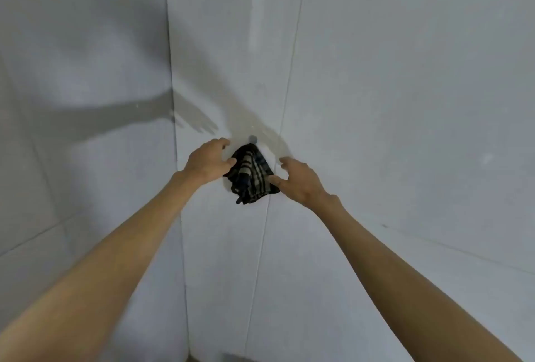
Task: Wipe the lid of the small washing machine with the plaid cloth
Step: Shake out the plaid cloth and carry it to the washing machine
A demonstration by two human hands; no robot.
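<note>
A dark plaid cloth [252, 174] with beige stripes hangs bunched from a small hook [253, 138] on the white tiled wall. My left hand [209, 162] is at the cloth's left edge, fingers spread and curled, fingertips touching or nearly touching the fabric. My right hand [298, 180] is at the cloth's lower right, with its thumb against the fabric and fingers apart. Neither hand has closed around the cloth. No washing machine is in view.
White tiled walls [405, 101] meet in a corner [173, 101] left of the cloth. Shadows of my arms fall on the left wall. A dark strip of floor shows at the bottom edge [208, 357].
</note>
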